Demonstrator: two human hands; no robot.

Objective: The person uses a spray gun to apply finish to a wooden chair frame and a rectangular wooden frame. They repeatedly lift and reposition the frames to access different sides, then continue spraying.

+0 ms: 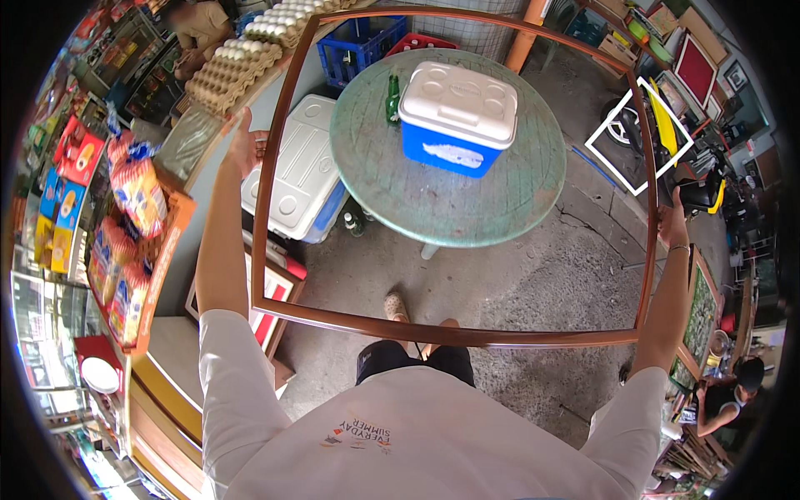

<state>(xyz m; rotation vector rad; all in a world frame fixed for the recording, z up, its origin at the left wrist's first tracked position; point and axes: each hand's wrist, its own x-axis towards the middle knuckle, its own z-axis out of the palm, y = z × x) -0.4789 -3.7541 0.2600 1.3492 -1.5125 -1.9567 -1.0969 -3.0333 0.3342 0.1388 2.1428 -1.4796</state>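
A large brown rectangular frame (446, 337), with nothing visible inside it, is held level in front of my body. My left hand (250, 146) grips its left side and my right hand (671, 215) grips its right side. Through the opening I see a round green table (367, 167) carrying a blue cooler with a white lid (457, 117) and a green bottle (392, 100). My feet (397, 308) show on the concrete below the frame's opening.
A larger cooler (292, 167), crates (350, 46), egg trays (233, 79) and snack shelves (142, 258) line the left. Framed pieces (604, 146) and a motorbike (700, 196) stand right. Other people appear upper left (200, 29) and lower right (725, 400).
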